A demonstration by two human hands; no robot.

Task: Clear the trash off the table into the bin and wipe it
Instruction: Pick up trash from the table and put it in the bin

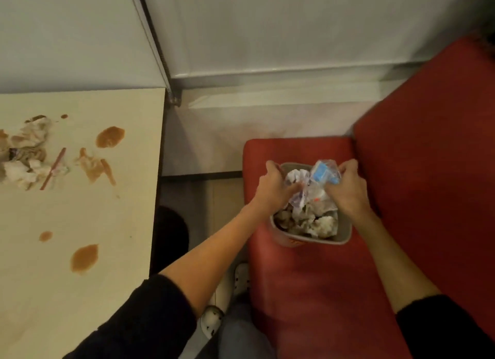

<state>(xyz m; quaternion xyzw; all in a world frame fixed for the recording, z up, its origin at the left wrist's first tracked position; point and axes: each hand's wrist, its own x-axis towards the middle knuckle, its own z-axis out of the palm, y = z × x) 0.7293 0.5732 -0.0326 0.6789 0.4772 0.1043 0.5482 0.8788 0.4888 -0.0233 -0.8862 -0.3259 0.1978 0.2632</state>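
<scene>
Paper tissues point(25, 155) and a straw point(53, 168), its length slanting away from us, lie on the bench point(53, 305), well left of both grips. Left grip point(276, 187), which we judge nearer, curls over the bin point(345, 238) rim; right grip point(348, 190) pinches a wrapper point(325, 171) in it.

Dim, warm indoor light, soft overall blur, dark vignetted corners, and wide-angle bending of straight edges

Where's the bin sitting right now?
In the head view the bin stands on the red seat, right of the table; the left hand grips its far rim and the right hand grips the trash inside.
</scene>
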